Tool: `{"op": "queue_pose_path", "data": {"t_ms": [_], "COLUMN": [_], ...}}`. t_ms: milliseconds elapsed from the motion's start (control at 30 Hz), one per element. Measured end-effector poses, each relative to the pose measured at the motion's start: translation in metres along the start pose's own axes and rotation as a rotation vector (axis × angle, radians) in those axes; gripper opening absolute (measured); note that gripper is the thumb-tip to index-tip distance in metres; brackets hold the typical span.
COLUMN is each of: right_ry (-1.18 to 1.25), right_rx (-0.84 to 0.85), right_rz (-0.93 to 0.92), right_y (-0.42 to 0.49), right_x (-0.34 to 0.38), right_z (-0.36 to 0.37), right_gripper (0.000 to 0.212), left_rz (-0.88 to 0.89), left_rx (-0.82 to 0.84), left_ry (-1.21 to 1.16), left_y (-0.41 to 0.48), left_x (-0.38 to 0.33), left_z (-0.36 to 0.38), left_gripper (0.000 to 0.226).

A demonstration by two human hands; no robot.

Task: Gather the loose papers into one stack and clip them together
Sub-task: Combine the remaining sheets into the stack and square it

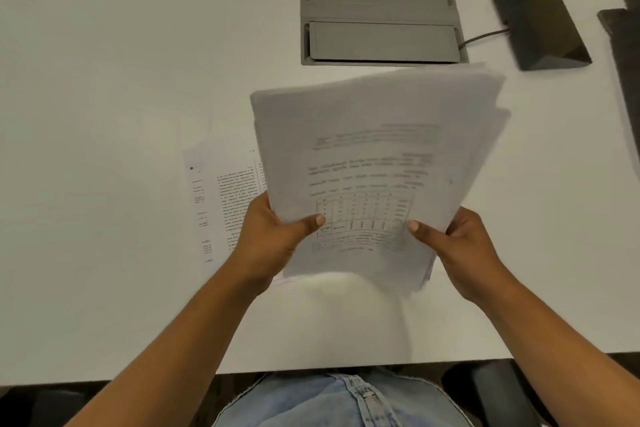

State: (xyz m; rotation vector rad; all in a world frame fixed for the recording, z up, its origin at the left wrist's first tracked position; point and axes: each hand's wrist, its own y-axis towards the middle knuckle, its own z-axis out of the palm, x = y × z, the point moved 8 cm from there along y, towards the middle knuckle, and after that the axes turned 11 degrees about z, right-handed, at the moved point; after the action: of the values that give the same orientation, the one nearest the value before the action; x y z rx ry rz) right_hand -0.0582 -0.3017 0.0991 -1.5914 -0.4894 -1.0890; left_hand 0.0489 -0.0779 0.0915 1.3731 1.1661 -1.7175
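Blurred paper stack [377, 163] aloft; one sheet [225, 198] flat.

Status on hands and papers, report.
Left hand, right hand: both grip the white paper stack. One printed sheet still on table. No clip seen.

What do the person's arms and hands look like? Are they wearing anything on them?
Both arms are bare from the frame's edge to the wrists: no sleeves show. The left hand and right hand have no gloves, and no rings, watch or bracelets are visible. The thumbnails are short and unpainted.
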Motion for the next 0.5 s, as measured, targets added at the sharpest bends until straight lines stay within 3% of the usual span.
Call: {"op": "queue_pose_path", "data": {"t_ms": [200,500], "right_ry": [0.001,-0.165], "right_rx": [-0.003,-0.006], "right_rz": [-0.223,-0.174], "right_y": [-0.005,0.0], "right_x": [0.042,0.016], "right_z": [0.014,0.015], "right_gripper": [0.05,0.052], "left_rz": [0.213,0.227], "left_rx": [-0.017,0.026], "left_ry": [0.076,0.132], "left_y": [0.004,0.004], "left_x": [-0.023,-0.013], "left_z": [0.009,0.017], "left_gripper": [0.047,0.037]}}
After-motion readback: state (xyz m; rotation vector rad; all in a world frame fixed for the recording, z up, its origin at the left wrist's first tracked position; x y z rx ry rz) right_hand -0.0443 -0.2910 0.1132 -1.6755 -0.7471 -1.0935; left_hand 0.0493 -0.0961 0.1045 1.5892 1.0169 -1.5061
